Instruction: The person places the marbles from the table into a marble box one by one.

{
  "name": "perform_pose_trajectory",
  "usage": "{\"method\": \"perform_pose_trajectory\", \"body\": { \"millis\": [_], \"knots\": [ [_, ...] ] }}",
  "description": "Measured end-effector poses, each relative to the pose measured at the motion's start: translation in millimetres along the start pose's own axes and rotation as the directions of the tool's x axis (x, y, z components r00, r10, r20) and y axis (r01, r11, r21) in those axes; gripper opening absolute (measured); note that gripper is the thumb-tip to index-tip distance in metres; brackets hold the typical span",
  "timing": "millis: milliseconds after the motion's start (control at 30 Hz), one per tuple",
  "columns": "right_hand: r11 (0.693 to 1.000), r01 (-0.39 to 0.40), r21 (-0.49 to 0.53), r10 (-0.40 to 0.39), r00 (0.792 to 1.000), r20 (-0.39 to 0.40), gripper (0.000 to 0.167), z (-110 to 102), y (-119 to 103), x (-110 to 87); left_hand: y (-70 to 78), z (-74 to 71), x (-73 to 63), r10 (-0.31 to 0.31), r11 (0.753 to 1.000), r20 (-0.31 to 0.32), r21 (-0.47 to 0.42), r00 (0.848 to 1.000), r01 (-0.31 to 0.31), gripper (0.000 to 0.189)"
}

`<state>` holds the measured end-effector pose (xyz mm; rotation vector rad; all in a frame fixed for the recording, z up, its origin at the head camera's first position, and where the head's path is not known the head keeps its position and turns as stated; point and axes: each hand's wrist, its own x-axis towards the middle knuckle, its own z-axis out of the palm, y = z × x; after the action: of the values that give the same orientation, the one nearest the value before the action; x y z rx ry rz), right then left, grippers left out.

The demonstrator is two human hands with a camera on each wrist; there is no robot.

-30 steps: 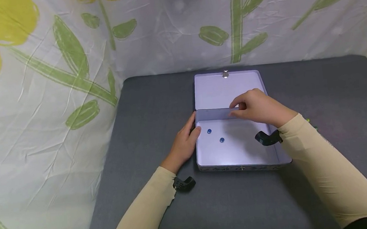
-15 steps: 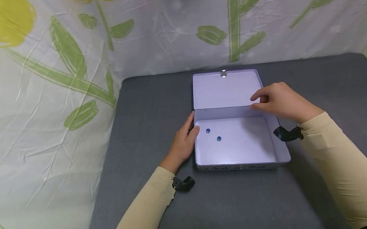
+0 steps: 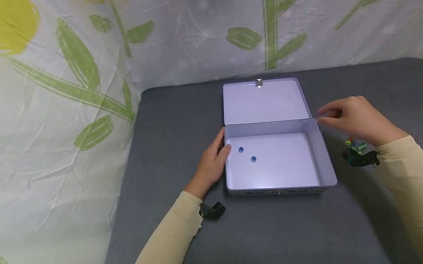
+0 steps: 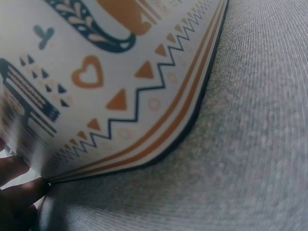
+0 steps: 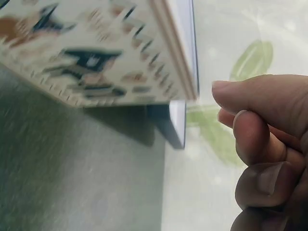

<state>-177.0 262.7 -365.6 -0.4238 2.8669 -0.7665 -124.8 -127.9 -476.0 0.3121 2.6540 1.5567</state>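
A shallow tin box (image 3: 274,160) with a pale lilac inside lies on the table, its lid (image 3: 265,101) folded back flat behind it. Two small blue marbles (image 3: 253,159) are on its floor, toward the left. My left hand (image 3: 210,167) holds the box's left wall, fingers along the outside and thumb over the rim. In the left wrist view its fingertips touch the corner of the patterned side (image 4: 110,82). My right hand (image 3: 361,119) hovers just right of the box's back right corner. Its fingers are loosely bent and nothing shows between thumb and fingers in the right wrist view.
Beside the right wrist, a small heap of colourful pieces (image 3: 357,145), mostly green, sits on the grey tabletop (image 3: 172,114). A white curtain with printed flowers and leaves (image 3: 203,36) hangs behind and to the left. A metal clasp (image 3: 259,83) tops the lid.
My right hand has moved right, from over the box to past its right edge, uncovering the inside. The left hand, box and two blue marbles have stayed in place.
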Motion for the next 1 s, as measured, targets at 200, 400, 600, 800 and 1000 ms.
{"method": "perform_pose_trajectory", "body": {
  "millis": [200, 400, 600, 800, 1000],
  "knots": [
    [1.000, -0.009, -0.011, 0.009, 0.999, -0.054, 0.032, -3.5, 17.4, -15.6, -0.5, 1.7, -1.9, -0.005, 1.000, -0.001, 0.001, 1.000, 0.005, 0.065],
    [0.998, -0.062, 0.000, 0.062, 0.996, -0.056, 0.038, -6.0, 40.0, -31.8, 0.1, 3.5, -5.7, -0.027, 1.000, 0.006, 0.005, 1.000, 0.026, 0.065],
    [0.995, -0.095, -0.020, 0.095, 0.995, -0.003, 0.039, 0.9, 63.0, -42.3, 2.2, 2.9, -3.9, -0.023, 1.000, 0.008, 0.001, 1.000, 0.023, 0.066],
    [0.993, -0.117, -0.023, 0.117, 0.993, 0.019, 0.037, 12.3, 77.7, -48.0, 2.4, 1.5, -2.1, -0.016, 1.000, -0.011, -0.003, 1.000, 0.016, 0.066],
    [0.990, -0.128, -0.052, 0.131, 0.990, 0.058, 0.030, 17.0, 88.5, -52.6, 1.7, 2.3, -0.3, -0.014, 1.000, -0.011, 0.009, 1.000, 0.014, 0.065]
  ]
}}
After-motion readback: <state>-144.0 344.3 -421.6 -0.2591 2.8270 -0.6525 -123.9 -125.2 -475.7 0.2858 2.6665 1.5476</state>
